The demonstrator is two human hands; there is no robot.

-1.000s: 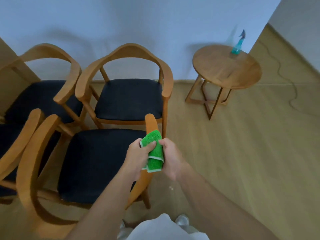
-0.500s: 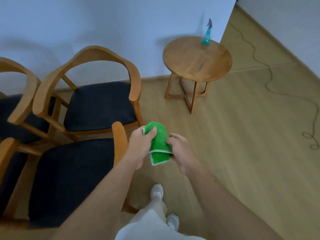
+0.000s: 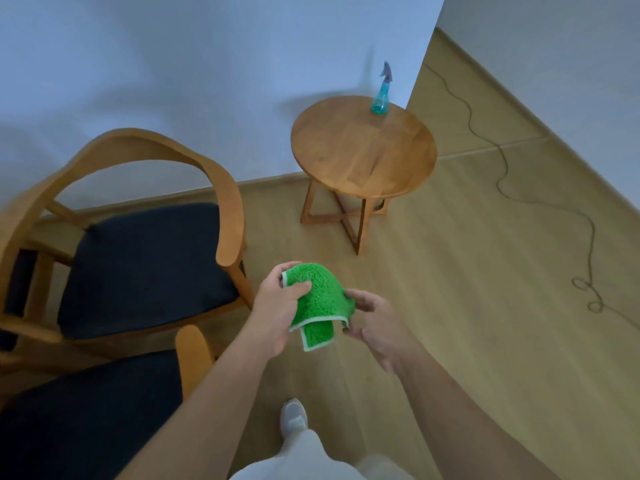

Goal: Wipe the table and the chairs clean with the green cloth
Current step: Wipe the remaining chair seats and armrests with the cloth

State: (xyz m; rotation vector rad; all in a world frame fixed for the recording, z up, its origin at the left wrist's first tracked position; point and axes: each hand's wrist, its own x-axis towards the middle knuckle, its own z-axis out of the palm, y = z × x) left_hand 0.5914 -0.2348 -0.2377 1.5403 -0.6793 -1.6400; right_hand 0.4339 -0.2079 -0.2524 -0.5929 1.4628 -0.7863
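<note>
The green cloth [image 3: 317, 304], folded with a pale hem, hangs in the air above the floor in front of me. My left hand [image 3: 277, 310] grips its left side, thumb on top. My right hand [image 3: 375, 323] touches its right edge with loosely curled fingers. A round wooden table [image 3: 360, 150] stands ahead near the wall. A wooden armchair with a dark seat [image 3: 138, 258] is to my left, and a second chair [image 3: 86, 410] sits nearer at lower left, partly cut off.
A teal spray bottle [image 3: 380, 98] stands at the table's far edge. A dark cable [image 3: 540, 199] snakes across the wooden floor on the right. White walls close the back and right. My shoe [image 3: 293, 417] shows below on the floor.
I have turned right and away from the chairs; the cloth left the near chair's armrest and now hangs over the floor. The table is nearer the middle of view.
</note>
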